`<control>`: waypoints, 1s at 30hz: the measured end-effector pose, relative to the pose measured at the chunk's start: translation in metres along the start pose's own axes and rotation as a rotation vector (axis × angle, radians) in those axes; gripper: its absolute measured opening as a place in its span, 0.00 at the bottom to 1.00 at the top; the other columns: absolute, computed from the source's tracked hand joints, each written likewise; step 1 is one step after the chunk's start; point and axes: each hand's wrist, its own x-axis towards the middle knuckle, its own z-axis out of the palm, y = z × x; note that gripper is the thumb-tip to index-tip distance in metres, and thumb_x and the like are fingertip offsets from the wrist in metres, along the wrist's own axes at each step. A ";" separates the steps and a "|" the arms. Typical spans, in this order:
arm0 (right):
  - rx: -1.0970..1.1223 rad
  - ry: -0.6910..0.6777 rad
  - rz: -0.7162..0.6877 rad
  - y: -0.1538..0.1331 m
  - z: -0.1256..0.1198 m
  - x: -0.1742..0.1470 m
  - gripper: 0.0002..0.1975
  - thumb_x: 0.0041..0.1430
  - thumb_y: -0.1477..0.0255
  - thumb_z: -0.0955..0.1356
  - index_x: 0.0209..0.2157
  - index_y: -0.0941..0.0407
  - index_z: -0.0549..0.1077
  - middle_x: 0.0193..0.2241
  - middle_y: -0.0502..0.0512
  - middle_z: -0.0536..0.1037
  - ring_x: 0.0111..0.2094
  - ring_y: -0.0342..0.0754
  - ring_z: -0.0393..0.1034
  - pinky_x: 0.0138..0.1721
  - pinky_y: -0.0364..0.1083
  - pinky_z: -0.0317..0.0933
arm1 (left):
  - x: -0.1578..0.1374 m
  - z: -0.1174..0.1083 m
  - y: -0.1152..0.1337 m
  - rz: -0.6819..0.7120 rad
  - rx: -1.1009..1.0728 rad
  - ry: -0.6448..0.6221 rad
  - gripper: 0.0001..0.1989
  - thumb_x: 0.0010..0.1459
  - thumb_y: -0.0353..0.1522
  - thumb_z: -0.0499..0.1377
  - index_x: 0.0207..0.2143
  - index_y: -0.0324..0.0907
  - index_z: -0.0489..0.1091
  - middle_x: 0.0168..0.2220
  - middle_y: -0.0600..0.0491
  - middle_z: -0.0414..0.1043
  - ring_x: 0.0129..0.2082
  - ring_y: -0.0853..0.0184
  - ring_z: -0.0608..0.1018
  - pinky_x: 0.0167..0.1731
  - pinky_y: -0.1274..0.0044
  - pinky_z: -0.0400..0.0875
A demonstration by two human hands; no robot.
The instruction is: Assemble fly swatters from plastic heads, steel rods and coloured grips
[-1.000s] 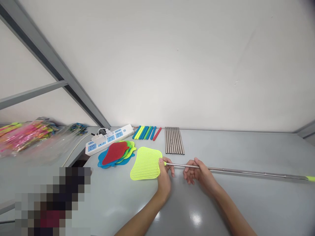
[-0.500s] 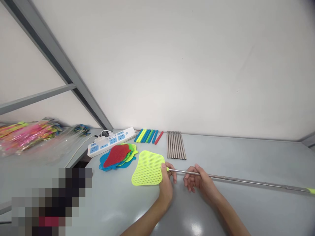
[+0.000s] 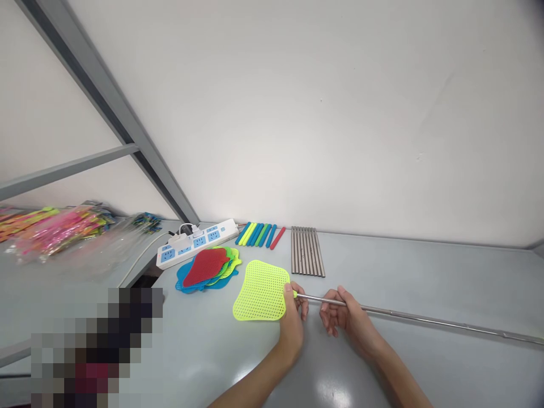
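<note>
A fly swatter with a yellow-green perforated head (image 3: 261, 292) and a long extended metal rod (image 3: 429, 319) lies across my two hands above the table. My left hand (image 3: 293, 309) pinches it where the head joins the rod, thumb on the head's edge. Fingers curled, my right hand (image 3: 346, 314) holds the rod a little further right. The rod's far end runs out of view at the right. Left of the swatter is a pile of loose swatter heads, a red one (image 3: 206, 267) on top, with blue, green and yellow ones beneath.
Behind my hands, several metal rods (image 3: 306, 252) lie side by side. Coloured handle tubes (image 3: 259, 234) form a row to their left. A white power strip (image 3: 198, 245) with plugs stands near the wall. Bagged colourful items (image 3: 63, 229) lie far left, beyond a grey frame post (image 3: 140, 141).
The whole view has shifted slightly, so things appear a little further right. The swatter's yellow-green handle end has left the right edge of view. Both hands keep the same hold.
</note>
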 end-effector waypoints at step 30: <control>0.022 0.002 0.014 0.008 0.004 0.002 0.24 0.57 0.57 0.51 0.22 0.59 0.66 0.12 0.50 0.64 0.15 0.41 0.56 0.17 0.41 0.49 | -0.007 0.005 -0.002 -0.096 -0.017 -0.137 0.24 0.49 0.52 0.43 0.15 0.42 0.54 0.11 0.60 0.51 0.13 0.73 0.59 0.19 0.79 0.58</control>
